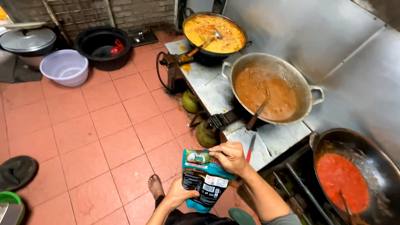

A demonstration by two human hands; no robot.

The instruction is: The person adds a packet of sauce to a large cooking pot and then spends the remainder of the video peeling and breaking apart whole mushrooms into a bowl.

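I hold a teal and black sauce pouch (203,179) upright in front of me. My left hand (178,194) grips its lower left edge. My right hand (230,157) pinches its top right corner. To the right stand three woks on a low metal stove bench (217,92): a black wok with red sauce (342,178), a silver wok with brown sauce (265,90) and a far wok with yellow curry (215,33). Each wok has a utensil resting in it.
Two green gas cylinders (205,133) sit beside the bench on the red tiled floor (98,129). At the back left are a pale plastic basin (66,67), a black tub (102,45) and a lidded pot (27,41). My bare foot (156,186) is below the pouch.
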